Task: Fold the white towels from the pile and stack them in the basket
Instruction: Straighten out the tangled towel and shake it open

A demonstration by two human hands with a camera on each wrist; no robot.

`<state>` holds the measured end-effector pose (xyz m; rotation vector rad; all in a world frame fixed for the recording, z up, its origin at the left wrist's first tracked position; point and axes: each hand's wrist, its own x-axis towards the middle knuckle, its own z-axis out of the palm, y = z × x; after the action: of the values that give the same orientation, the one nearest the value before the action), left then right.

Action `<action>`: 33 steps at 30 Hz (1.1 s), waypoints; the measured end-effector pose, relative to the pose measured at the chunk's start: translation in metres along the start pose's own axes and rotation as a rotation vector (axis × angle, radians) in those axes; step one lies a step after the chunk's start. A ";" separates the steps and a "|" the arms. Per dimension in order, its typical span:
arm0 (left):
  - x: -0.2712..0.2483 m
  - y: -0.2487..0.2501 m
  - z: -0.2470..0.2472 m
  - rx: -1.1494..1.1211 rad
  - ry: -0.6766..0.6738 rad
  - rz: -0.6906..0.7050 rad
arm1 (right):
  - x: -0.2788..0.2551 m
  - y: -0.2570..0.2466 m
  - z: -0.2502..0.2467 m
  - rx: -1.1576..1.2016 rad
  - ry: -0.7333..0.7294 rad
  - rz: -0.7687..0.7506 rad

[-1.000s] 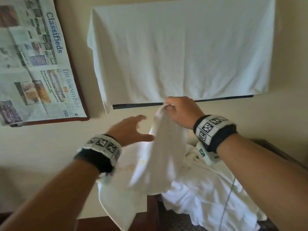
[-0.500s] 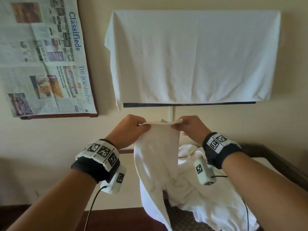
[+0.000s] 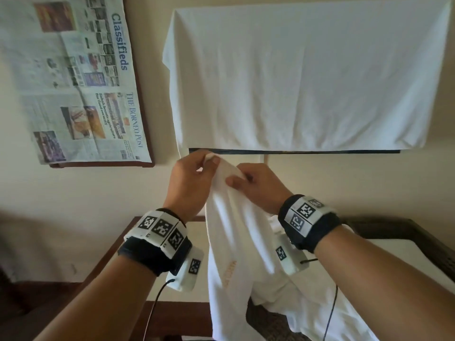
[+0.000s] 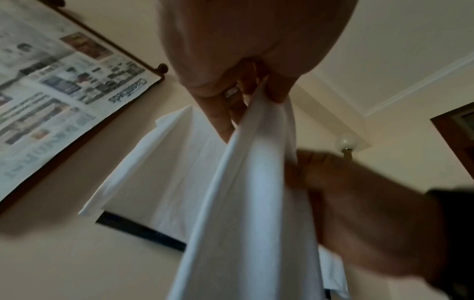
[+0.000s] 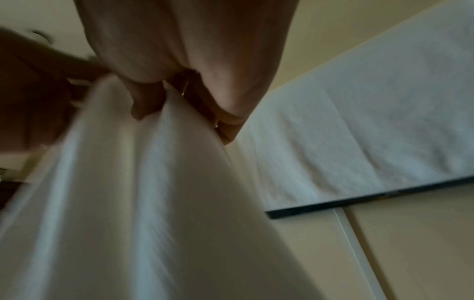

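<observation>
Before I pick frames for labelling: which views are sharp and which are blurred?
Head view: sharp, evenly lit, newspaper headlines readable. Left wrist view: dim, right hand smeared by motion. Right wrist view: the softest, towel streaked, left hand a dark blur.

On the wall ahead of you: a newspaper [image 3: 73, 80] hung in a dark wooden holder, headed "Classifieds" and "The Borneo Post". To its right, a white sheet [image 3: 302, 75] draped over a dark-edged panel. Below, a dark wooden table [image 3: 394, 230]. Upper right, a round wall lamp [image 4: 346, 142].
</observation>
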<state>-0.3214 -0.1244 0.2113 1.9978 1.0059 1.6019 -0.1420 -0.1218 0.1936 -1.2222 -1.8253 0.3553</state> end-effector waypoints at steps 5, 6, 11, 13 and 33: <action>0.001 0.023 -0.030 -0.130 0.128 -0.065 | -0.009 0.084 0.006 -0.137 -0.110 0.248; -0.001 0.023 -0.040 -0.148 0.124 -0.106 | -0.011 0.103 0.005 -0.192 -0.124 0.283; -0.034 0.005 -0.074 0.095 -0.075 -0.338 | -0.014 0.158 -0.005 -0.245 -0.080 0.317; -0.045 -0.009 -0.079 0.475 -0.131 -0.311 | -0.009 0.159 -0.004 -0.158 0.001 0.272; -0.032 -0.022 -0.033 -0.244 -0.078 -0.265 | 0.001 -0.017 0.013 -0.107 -0.113 -0.131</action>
<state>-0.3617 -0.1375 0.1832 1.6748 0.9503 1.4183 -0.1623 -0.1262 0.1975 -1.1670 -2.0326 0.2598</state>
